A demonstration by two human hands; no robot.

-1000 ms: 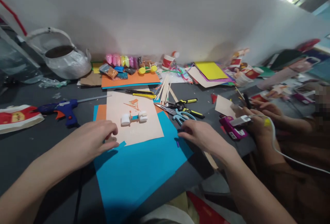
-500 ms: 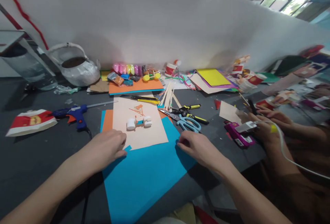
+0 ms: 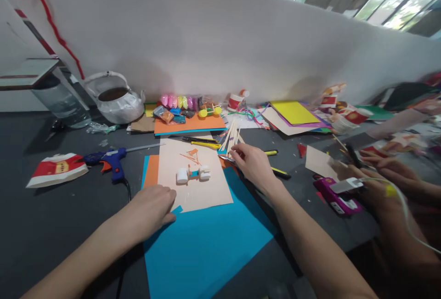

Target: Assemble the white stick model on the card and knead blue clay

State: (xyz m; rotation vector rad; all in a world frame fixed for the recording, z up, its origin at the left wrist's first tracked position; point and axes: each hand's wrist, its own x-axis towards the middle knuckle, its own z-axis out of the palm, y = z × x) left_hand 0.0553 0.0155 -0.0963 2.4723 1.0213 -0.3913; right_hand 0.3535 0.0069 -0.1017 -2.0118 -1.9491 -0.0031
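Note:
My left hand (image 3: 153, 209), its fingers curled, rests on the lower left of the paper sheets. A small blue paper strip (image 3: 178, 210) sticks out between its thumb and fingers. My right hand (image 3: 253, 163) reaches over the scissors (image 3: 225, 158), mostly hiding them and part of the yellow-and-black pliers (image 3: 280, 173). Its loosely bent, parted fingers are close to a bundle of wooden sticks (image 3: 231, 136). Between my hands, a small piece with white rolls (image 3: 182, 176) and a blue-and-orange middle lies on a pale sheet (image 3: 206, 195), beside orange scraps (image 3: 192, 154).
A large blue sheet (image 3: 203, 248) lies below. At left are a blue glue gun (image 3: 115, 161), a flattened red-and-white cup (image 3: 58, 170) and a kettle (image 3: 119, 106). Utility knives (image 3: 206, 143) and clay packets (image 3: 179, 102) lie behind. Another person's hands (image 3: 368, 184) work at right by a purple device (image 3: 334, 198).
My right hand has moved forward and left from the blue sheet's edge to over the scissors, near the sticks. My left hand keeps its place on the paper. The view has shifted slightly.

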